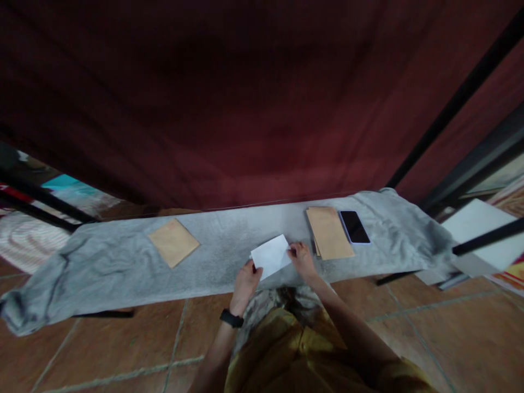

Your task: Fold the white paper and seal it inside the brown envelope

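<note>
Grey-draped worktop (pixel 216 234), narrow and rumpled | dark red curtain (pixel 254 136) behind, tiled floor (pixel 143 338) below | white paper (pixel 272 255) mid-worktop | grip: left hand (pixel 246 281), right hand (pixel 302 258) both pinching white paper

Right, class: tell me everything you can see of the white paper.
The paper looks plain, thin and four-cornered, with no visible marks; whether it is folded is unclear. It is slanted over the grey cloth, its right end farther from the person; whether they touch is unclear. The left grip holds its left edge, the right grip its right edge.
</note>
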